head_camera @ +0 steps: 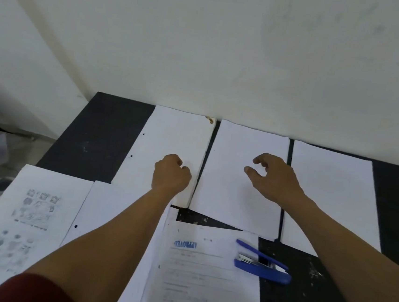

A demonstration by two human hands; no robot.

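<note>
Three stacks of blank white paper lie side by side on a black table against the wall. My left hand [170, 172] is curled into a fist on the right part of the thick left stack [163, 137]; I see nothing in it. My right hand [272, 176] hovers over the middle stack [228, 190], fingers loosely curled, thumb and forefinger apart, holding nothing. The right stack [331, 188] is untouched. A blue stapler [263, 265] lies open on a printed sheet [205, 280] with a blue stamp, near my right forearm.
At the near left lie a sheet printed with grey pictures [23, 219] and a blank punched sheet [104, 214]. The black table [92, 140] shows bare at the far left and near right. A white wall [227, 56] runs right behind the stacks.
</note>
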